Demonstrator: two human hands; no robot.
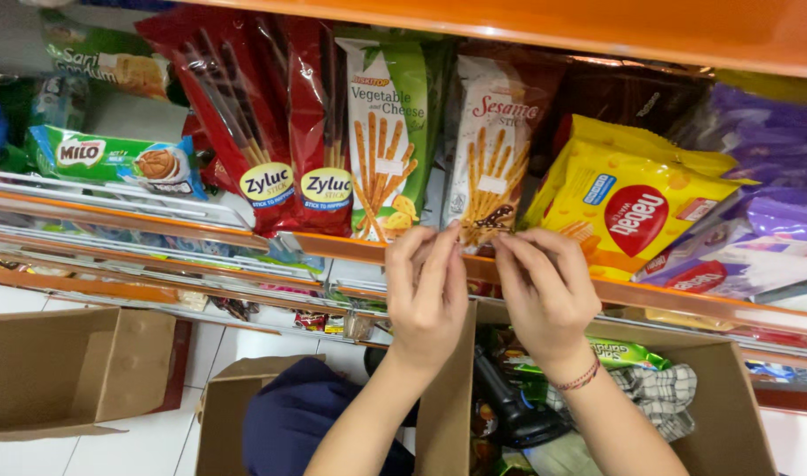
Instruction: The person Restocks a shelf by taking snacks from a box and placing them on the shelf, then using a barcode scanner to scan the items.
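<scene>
Pinching together, the left hand point(427, 286) and right hand point(545, 286) are held at a brown snack bag's point(492, 145) bottom edge — shelf point(333, 245) front.

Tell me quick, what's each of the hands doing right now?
Left hand: fingers bent, fingertips pinched at the bottom edge of the brown stick-snack packet; a firm hold cannot be told.
Right hand: the same, fingertips pinched at that packet's lower edge.

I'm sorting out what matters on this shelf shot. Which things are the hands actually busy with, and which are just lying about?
In hand:
- left hand and right hand, fingertips at the foot of the brown-and-white stick-biscuit pack
- orange shelf edge beneath it

Lying about:
- red stick packs
- green-and-white stick pack
- yellow wafer bag
- purple packs
- open cardboard box on the floor
- checked cloth
</scene>
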